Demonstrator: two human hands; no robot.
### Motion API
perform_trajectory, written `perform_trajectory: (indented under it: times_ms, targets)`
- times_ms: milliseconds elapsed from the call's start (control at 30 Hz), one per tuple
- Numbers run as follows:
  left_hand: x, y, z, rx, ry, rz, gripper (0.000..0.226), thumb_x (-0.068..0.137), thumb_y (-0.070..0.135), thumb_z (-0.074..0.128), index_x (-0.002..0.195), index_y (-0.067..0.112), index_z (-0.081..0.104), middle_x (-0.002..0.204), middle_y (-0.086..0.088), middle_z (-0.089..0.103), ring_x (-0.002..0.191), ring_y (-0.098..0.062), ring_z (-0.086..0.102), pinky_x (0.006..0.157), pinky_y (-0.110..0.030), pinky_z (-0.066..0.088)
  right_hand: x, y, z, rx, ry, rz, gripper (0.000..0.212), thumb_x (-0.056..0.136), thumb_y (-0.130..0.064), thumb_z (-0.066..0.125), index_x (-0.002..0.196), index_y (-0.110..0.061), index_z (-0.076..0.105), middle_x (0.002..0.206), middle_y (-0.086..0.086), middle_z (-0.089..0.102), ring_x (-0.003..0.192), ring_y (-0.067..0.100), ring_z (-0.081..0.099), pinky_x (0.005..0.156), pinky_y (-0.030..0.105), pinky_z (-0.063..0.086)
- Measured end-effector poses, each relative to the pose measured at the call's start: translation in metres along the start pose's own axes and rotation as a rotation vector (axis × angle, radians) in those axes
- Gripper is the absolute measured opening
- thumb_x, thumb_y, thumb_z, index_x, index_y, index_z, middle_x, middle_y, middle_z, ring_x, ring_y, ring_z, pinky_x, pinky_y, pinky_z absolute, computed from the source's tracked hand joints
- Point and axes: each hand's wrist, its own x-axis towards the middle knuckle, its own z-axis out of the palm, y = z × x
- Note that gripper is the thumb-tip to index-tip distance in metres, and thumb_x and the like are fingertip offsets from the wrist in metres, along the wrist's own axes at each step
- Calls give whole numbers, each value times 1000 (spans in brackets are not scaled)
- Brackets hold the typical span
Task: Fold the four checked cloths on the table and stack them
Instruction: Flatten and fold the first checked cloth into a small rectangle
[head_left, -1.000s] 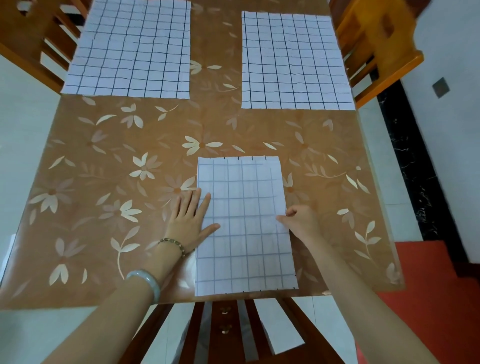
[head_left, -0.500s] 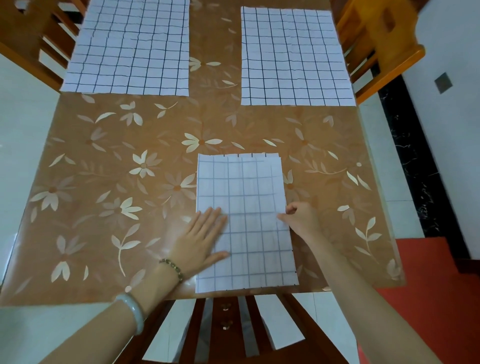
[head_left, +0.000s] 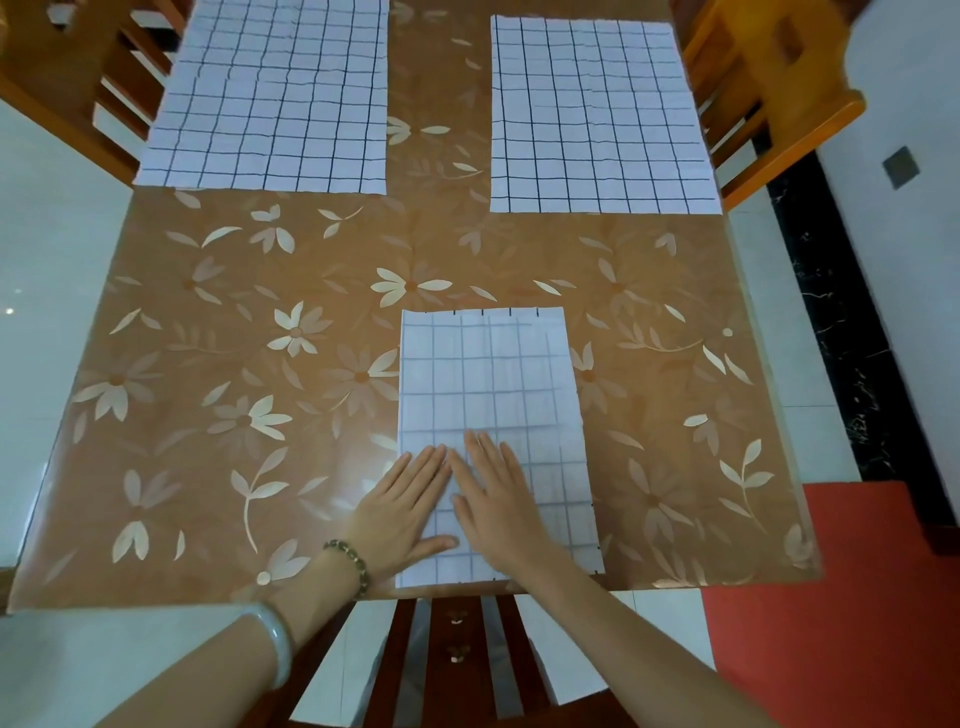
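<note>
The worktop (head_left: 234, 467) is orange-brown, scattered with cream flowers and leaves. The near cloth (head_left: 488, 374) is white with a faint grey check; the far left cloth (head_left: 270, 98) and far right cloth (head_left: 597, 119) are white with bold dark check lines. The chair (head_left: 769, 78) is orange wood, the mat (head_left: 831, 597) red, the bangle (head_left: 272, 639) pale green, the bracelet (head_left: 350, 558) dark-beaded.

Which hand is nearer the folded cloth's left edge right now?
Left. The left hand lies flat across that edge of the folded cloth, partly on the table; the right hand lies flat further in, on the cloth.
</note>
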Motion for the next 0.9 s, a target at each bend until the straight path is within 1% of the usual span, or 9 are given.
perform_trajectory:
  times_ms: [67,200,367,433,533,633,733,833,900]
  targets:
    - [-1,-2,2,4,-19,2,89,91,71,24,146,0,27,154,-19,22,143,-31,23,114,-45,20,-6,7,11,-38,-56,0,56,101,-41,27,150,-14,25,157,13,21,146,28,16,115,50,18]
    - [-2,-1,2,-15,-41,-22,96,87,77,25,148,3,22,155,-19,19,144,-32,19,113,-47,20,-23,37,13,-95,-89,53,62,99,-48,34,151,-16,25,158,11,19,147,26,14,114,50,21]
    - [-3,-1,1,-31,-65,-34,108,78,86,26,149,6,22,155,-20,19,143,-35,19,112,-47,19,-48,79,-3,-158,-97,200,66,99,-54,23,152,-15,19,158,11,16,147,26,15,113,48,21]
    - [-2,-1,0,-39,-81,-33,109,76,88,25,149,7,22,155,-20,19,143,-35,19,111,-47,18,-52,87,-12,-169,-90,243,69,98,-57,20,151,-13,24,157,12,20,145,28,21,113,49,21]
    - [2,0,-6,-65,-36,-47,98,83,81,25,148,8,29,153,-18,28,141,-33,28,112,-48,17,-34,79,-29,-118,-12,291,68,98,-53,21,149,-10,28,156,13,23,145,29,18,114,51,15]
    - [22,-6,-24,-114,162,-81,74,94,61,30,139,4,45,140,-13,50,132,-29,45,111,-43,21,18,53,-32,17,72,201,57,100,-40,24,150,-12,23,158,12,15,147,26,6,117,47,4]
    - [54,-19,-41,-104,265,-141,57,96,39,36,133,-1,51,137,-16,52,130,-31,46,111,-43,23,65,30,-25,55,69,171,53,98,-29,27,146,-8,32,156,15,24,145,29,16,117,48,15]
    - [79,-30,-40,-64,132,-219,58,96,36,30,138,-1,45,144,-17,44,137,-30,37,113,-45,20,88,27,-15,-4,18,161,53,96,-28,24,142,-6,40,151,16,35,141,31,30,111,51,32]
    - [82,-35,-30,-51,51,-287,63,99,43,19,143,2,37,150,-15,36,141,-28,30,114,-45,15,91,31,-8,-46,-12,151,54,98,-32,22,143,-8,40,150,15,36,141,31,31,108,52,36]
